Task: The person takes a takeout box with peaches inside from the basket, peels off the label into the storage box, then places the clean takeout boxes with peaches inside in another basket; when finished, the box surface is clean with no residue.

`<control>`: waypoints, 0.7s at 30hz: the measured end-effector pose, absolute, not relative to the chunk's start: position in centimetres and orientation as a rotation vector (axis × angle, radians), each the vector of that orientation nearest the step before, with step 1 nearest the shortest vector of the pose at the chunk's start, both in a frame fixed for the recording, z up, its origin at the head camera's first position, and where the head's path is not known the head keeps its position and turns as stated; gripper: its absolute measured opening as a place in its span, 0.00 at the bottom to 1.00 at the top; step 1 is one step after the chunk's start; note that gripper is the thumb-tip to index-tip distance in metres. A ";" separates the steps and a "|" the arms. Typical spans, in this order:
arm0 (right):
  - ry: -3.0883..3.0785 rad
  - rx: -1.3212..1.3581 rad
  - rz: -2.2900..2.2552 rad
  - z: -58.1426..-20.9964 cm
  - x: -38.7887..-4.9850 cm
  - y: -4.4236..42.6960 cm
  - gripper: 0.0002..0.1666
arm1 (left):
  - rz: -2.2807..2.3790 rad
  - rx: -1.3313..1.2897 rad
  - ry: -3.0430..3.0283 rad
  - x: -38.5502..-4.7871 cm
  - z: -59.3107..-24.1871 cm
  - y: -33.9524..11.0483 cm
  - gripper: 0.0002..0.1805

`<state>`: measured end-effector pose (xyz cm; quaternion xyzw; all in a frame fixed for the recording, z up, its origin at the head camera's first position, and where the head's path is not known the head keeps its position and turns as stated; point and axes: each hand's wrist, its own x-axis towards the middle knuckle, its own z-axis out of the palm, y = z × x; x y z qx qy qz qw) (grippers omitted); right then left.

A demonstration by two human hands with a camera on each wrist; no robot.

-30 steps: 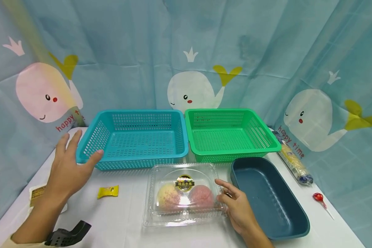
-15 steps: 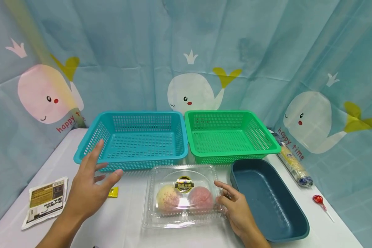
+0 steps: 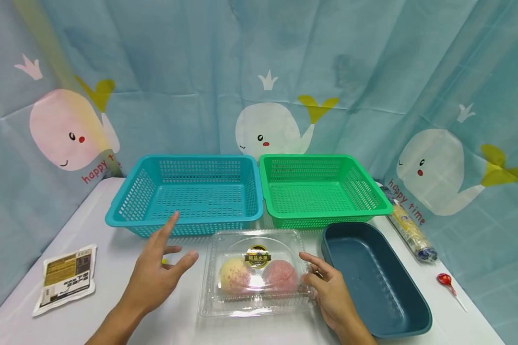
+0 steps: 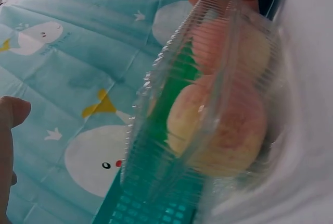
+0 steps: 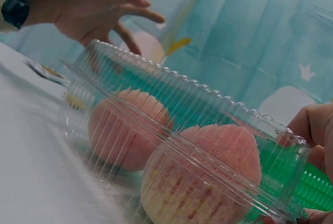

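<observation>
A clear plastic clamshell box (image 3: 255, 239) with two peaches inside, one yellowish-pink peach (image 3: 234, 275) and one pink peach (image 3: 280, 276), lies closed on the white table in the head view. My right hand (image 3: 330, 290) grips its right edge with curled fingers; in the right wrist view its fingers (image 5: 312, 125) touch the lid's corner. My left hand (image 3: 155, 273) hovers left of the box, fingers spread and holding nothing. A yellow wrapped sweet (image 3: 164, 261) is mostly hidden behind that hand. The left wrist view shows the box's left side close up.
A blue basket (image 3: 185, 224) and a green basket (image 3: 328, 223) stand behind the box. A dark blue tub (image 3: 418, 330) is at its right. Farther right lie a long wrapped packet (image 3: 410, 230) and a red lollipop (image 3: 444, 279); a flat packet (image 3: 66, 280) lies at left.
My left hand has moved right and down, from beside the blue basket towards the box, uncovering the flat packet and covering most of the yellow sweet. My right hand stays at the box's edge.
</observation>
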<state>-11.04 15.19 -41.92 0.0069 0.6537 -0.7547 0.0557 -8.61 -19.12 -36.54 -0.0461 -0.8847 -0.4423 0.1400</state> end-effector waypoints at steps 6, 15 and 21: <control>1.993 0.012 -2.287 -42.0 -11.1 15.2 0.31 | -1.336 -0.127 -2.609 -8.9 -37.7 -18.1 0.44; 1.991 0.008 -2.293 -42.0 -11.1 15.2 0.31 | -1.349 -0.117 -2.753 -9.8 -39.2 -16.9 0.42; 1.996 0.009 -2.283 -41.9 -11.0 15.2 0.31 | -1.341 -0.115 -2.796 -10.2 -40.0 -16.5 0.43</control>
